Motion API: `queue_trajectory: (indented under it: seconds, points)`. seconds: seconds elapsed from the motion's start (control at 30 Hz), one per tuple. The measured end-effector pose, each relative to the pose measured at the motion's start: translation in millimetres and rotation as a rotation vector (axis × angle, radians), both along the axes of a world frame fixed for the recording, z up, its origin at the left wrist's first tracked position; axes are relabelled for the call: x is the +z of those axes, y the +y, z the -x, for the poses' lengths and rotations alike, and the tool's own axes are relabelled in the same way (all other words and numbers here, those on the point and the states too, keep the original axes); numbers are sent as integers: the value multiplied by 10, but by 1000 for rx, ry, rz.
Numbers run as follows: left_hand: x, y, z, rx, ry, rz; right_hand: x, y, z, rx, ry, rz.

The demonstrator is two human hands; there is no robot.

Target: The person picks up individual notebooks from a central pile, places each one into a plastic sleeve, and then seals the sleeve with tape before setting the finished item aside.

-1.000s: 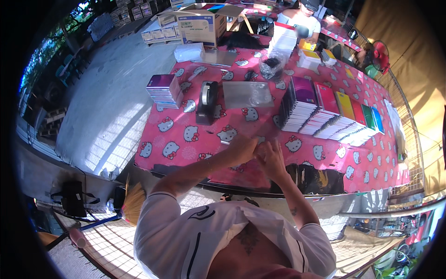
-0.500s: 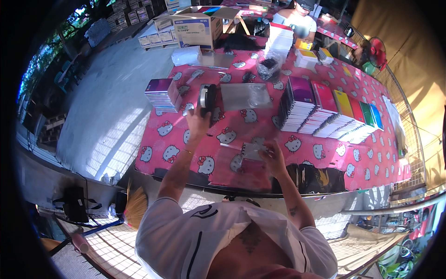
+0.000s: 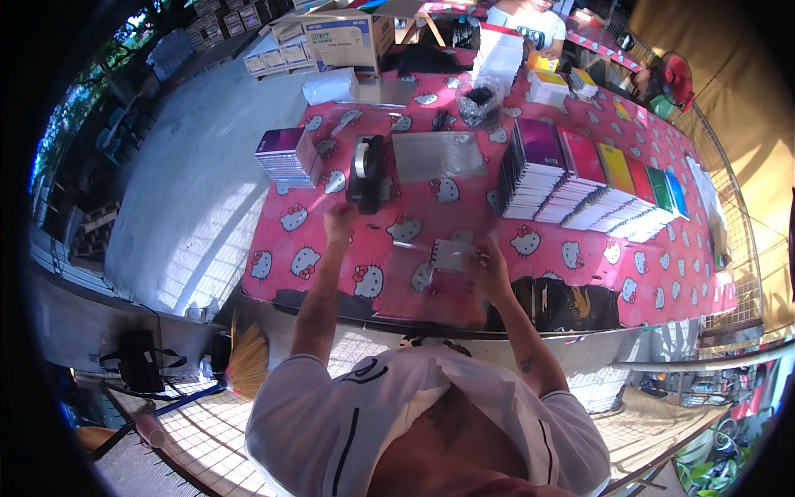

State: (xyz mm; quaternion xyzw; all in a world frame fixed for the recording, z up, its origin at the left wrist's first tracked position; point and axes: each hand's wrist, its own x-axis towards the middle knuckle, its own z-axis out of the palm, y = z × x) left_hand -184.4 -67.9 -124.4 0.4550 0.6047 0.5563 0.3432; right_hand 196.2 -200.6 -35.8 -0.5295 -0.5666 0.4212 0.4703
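Observation:
My left hand is just below a black tape dispenser with a pale roll in it. Its fingers look pinched together; anything between them is too small to make out. My right hand grips the right side of a clear plastic sleeve lying near the table's front edge. Inside or under that plastic shows a small spiral notebook with a whitish upper part; glare blurs which. Beyond it lies a stack of clear plastic sleeves.
A pile of purple notebooks stands at the left. Tall rows of spiral notebooks in several colours fill the right. At the back are a cardboard box, a plastic bag of black items, and a seated person. A black piece lies at the front edge.
My left hand has drawn back from the tape dispenser toward me, its fingers now off it. My right hand stays by the plastic sleeve and small notebook.

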Motion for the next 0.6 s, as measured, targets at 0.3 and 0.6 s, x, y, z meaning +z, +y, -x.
queue_trajectory:
  seconds: [0.3, 0.6]
  points:
    - [2131, -345, -1569, -1270, 885, -136, -58, -8, -49, -64, 153, 78]
    - [1686, 278, -2154, -1587, 951, 365, 242, -127, -33, -4, 230, 69]
